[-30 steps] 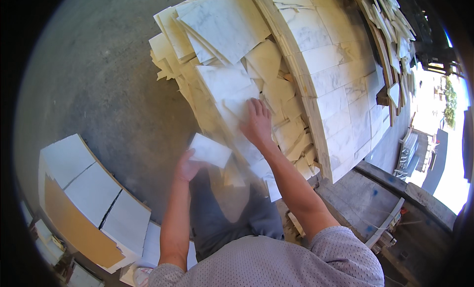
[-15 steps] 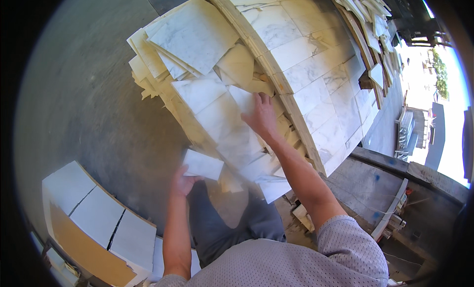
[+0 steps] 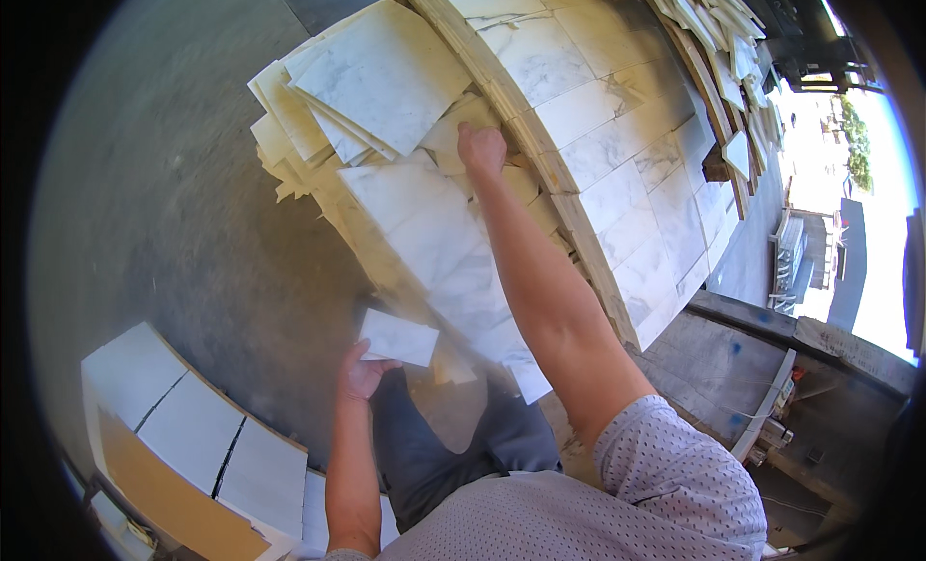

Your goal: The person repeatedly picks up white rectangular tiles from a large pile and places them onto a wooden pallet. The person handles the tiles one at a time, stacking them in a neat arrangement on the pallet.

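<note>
"The right hand (image 3: 482, 151) has moved further up the marble pile (image 3: 424, 214), upper centre."

"Its grip?"

"Can't tell; fingertips hidden. The left hand (image 3: 362, 377) grips a white tile (image 3: 400, 336), lower centre."

"Progress?"

"One tile is lifted; many pieces remain piled."

"Room?"

"Grey floor (image 3: 193, 204) left, bright opening (image 3: 892, 281) far right."

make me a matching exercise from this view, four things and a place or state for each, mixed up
Things:
1. left hand
2. right hand
3. tan-sided, white-topped stack
4. green foliage

Places or states:
A. toward the lower-left corner
B. over the pile of marbled slabs
C. at the bright right side
D. holding a small white piece

Pairs: 1-D, 2-B, 3-A, 4-C
</note>
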`<state>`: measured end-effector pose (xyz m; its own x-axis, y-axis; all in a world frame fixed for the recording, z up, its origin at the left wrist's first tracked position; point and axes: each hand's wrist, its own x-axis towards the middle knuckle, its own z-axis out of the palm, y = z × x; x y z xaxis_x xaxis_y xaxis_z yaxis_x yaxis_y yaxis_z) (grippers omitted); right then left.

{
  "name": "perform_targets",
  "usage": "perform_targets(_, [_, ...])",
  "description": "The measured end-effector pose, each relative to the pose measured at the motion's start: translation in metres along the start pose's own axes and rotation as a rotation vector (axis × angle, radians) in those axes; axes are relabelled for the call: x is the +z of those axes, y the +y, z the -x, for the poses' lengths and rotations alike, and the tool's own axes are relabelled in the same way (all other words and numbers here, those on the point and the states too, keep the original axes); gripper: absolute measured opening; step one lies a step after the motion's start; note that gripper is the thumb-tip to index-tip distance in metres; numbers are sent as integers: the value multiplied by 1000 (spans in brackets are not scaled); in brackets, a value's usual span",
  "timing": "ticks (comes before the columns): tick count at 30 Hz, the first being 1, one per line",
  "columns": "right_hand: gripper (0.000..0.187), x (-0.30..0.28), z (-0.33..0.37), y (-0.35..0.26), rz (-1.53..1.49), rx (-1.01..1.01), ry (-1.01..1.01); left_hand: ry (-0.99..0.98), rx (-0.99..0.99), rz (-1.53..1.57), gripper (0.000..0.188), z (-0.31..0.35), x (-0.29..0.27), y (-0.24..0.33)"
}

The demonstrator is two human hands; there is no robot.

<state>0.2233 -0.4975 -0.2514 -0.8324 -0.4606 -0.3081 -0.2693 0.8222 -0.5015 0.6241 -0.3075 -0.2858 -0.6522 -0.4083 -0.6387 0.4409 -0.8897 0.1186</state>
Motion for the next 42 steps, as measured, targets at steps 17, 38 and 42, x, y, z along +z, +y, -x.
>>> perform_targets(17, [60,-61,175,125,-390,-130,-955,-94,43,-96,44,-19,31,-10])
perform_targets(38, [38,-95,225,206,-862,288,-632,-36,38,-108,43,-36,96,-57])
perform_targets(42, [38,-85,208,205,-1047,418,-482,108,110,-45,43,-30,102,-47])
